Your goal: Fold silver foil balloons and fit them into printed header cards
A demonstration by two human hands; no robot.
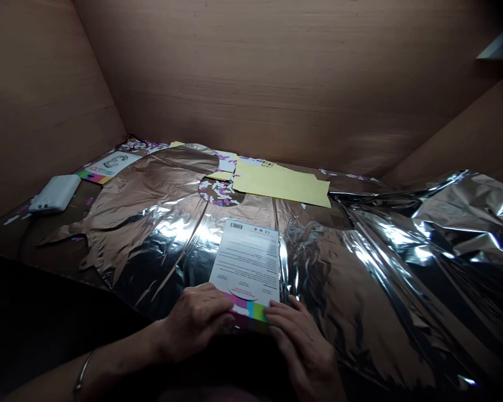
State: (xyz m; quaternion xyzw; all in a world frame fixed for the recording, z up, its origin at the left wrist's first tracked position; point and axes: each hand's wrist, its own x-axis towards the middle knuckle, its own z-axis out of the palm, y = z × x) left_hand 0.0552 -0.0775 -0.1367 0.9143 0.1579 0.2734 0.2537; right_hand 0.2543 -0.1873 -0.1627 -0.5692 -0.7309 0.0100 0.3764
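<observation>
A flat white package (247, 257), printed with small text, a barcode and a rainbow band along its near end, lies on shiny foil sheeting (151, 223). At its near left corner my left hand (197, 315) is closed, thumb and fingers pinching the edge. My right hand (299, 340) grips the near right corner, its fingers over the coloured band and the thumb below. The package's underside cannot be seen. Just beyond it is a round gap in the foil, through which a patterned surface (220, 191) with white and purple specks shows.
Yellow paper sheets (280, 181) lie behind the package. To the left are a white power bank-like block (55, 194) and a white card with a rainbow edge (111, 166). Crumpled foil (465, 218) rises at right. Brown board walls (255, 72) enclose the surface.
</observation>
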